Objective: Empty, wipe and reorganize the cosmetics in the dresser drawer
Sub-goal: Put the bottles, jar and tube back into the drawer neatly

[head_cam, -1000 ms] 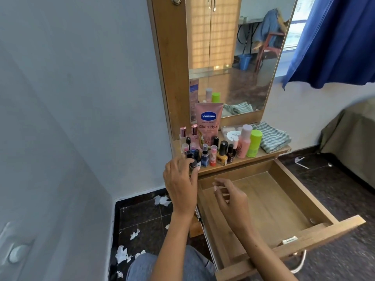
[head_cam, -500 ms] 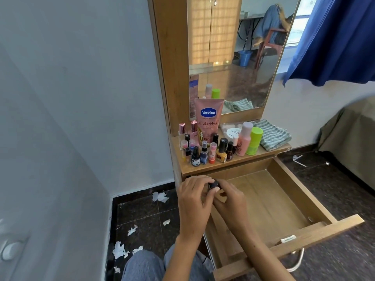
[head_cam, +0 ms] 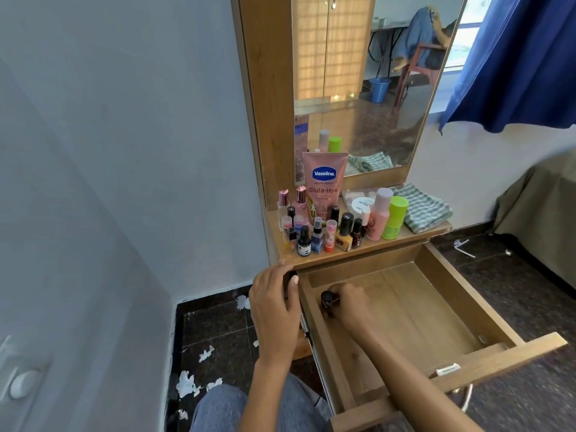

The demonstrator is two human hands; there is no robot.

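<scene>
The wooden drawer (head_cam: 442, 294) is pulled out, its floor bare except at the back left corner. There my right hand (head_cam: 350, 302) grips a small dark nail polish bottle (head_cam: 327, 302) low inside the drawer. My left hand (head_cam: 274, 302) hovers with relaxed fingers just outside the drawer's left wall, below the dresser top (head_cam: 414, 236), holding nothing. On that top stand several small cosmetic bottles (head_cam: 318, 236), a pink Vaseline tube (head_cam: 324, 185), a pink bottle (head_cam: 378, 213) and a green bottle (head_cam: 394, 216).
A folded striped cloth (head_cam: 422, 208) lies at the right end of the dresser top under the mirror (head_cam: 367, 82). White paper scraps (head_cam: 187, 381) litter the dark floor at left. A wall runs along the left; a covered bed (head_cam: 542, 219) is at right.
My left hand took a small dark bottle from the dresser top and passed it to my right hand. The right hand has lowered it into the drawer's back left corner; the left hand has drawn aside.
</scene>
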